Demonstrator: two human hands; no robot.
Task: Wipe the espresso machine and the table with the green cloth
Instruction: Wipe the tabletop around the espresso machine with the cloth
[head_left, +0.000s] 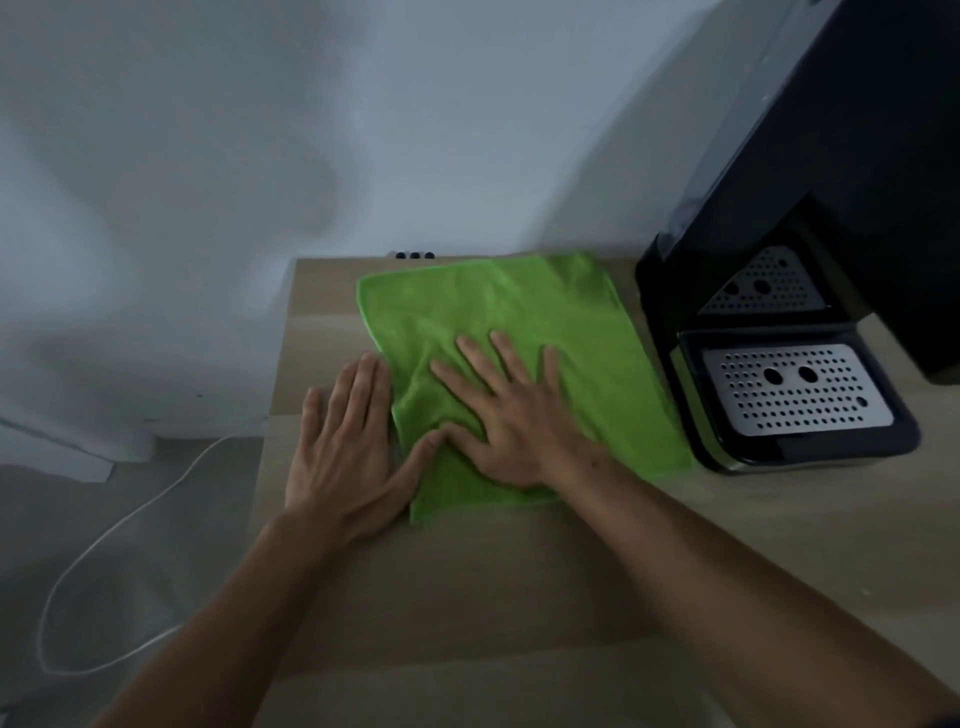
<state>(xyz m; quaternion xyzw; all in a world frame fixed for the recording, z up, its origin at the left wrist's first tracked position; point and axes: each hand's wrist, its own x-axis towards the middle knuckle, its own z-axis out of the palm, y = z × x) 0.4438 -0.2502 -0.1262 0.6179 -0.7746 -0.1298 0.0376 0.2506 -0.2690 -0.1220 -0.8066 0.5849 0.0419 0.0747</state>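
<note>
**Surfaces on this coffee corner**

The green cloth (514, 332) looks like soft, fuzzy microfibre with a stitched hem. Table (519, 597) is matt pale wood-grain, pretty smooth. The espresso machine (831, 218) is glossy black plastic, and its drip tray grille (795, 389) is brushed, perforated metal.

The wall (208, 130) was plain and white, with soft grey shadows on it. The floor (135, 582) was grey, and a thin white cord (111, 527) lay on it in a loop. The light brown counter (467, 597) stood against the wall.
</note>
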